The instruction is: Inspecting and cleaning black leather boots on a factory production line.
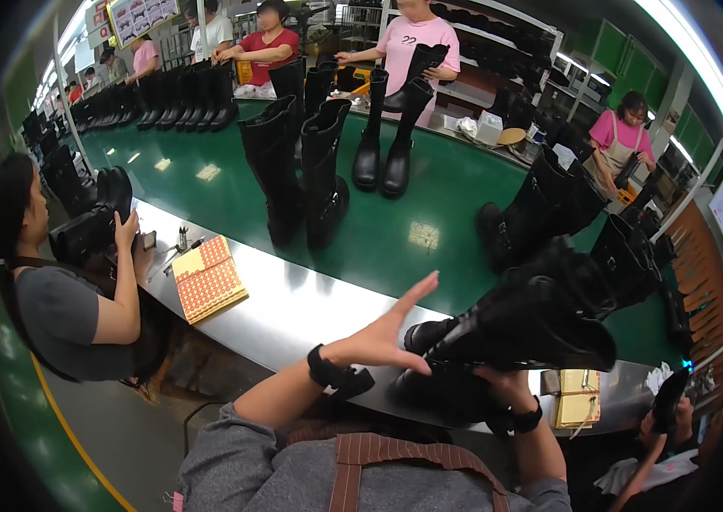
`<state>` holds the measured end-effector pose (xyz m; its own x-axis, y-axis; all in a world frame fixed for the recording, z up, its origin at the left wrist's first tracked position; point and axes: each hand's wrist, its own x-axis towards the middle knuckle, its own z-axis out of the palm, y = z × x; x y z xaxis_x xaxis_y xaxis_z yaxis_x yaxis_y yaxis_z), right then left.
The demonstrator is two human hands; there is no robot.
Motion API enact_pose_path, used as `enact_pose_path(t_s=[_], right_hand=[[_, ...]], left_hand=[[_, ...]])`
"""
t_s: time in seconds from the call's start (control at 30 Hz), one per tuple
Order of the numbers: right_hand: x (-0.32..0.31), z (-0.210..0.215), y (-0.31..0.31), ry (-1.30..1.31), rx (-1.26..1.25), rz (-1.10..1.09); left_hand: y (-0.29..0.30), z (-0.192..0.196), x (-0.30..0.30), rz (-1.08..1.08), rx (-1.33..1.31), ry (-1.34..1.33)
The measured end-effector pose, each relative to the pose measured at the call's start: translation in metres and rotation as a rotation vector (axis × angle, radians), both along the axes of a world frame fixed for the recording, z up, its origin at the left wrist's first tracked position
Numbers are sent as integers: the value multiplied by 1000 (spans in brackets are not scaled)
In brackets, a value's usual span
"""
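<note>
My left hand [383, 333] is open, thumb and fingers spread, just left of a tall black boot [515, 328] lying tilted over the near edge of the bench. Beneath that boot is a second black boot [438, 392], darker and partly hidden. My right hand [508, 391] grips the boots from below, near the shafts; its fingers are mostly covered. A black band circles each of my wrists. Further right, several black buckled boots [541, 209] stand close to the pair.
A long green table [430, 235] has a metal near edge [293, 299]. Yellow patterned pads [209, 277] and a yellow block [579, 401] lie along it. Upright boots [323, 175] stand mid-table. A co-worker [71, 290] handles boots at left; another's hands [664, 418] are at lower right.
</note>
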<state>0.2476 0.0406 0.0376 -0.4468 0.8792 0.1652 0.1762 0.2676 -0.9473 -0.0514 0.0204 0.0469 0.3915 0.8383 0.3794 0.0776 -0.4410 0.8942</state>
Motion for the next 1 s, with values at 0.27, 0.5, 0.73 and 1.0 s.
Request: enact_pose_path(t_s=[0.27, 0.5, 0.73, 1.0], right_hand=[[13, 46, -15, -130, 458, -128], [29, 157, -10, -531, 979, -44], [3, 223, -22, -657, 928, 309], [-35, 228, -10, -827, 552, 286]], left_hand=[[0, -2, 52, 72, -73, -246], [0, -9, 55, 74, -228, -357], [-11, -10, 48, -32, -231, -391], [-10, -18, 38, 111, -143, -333]])
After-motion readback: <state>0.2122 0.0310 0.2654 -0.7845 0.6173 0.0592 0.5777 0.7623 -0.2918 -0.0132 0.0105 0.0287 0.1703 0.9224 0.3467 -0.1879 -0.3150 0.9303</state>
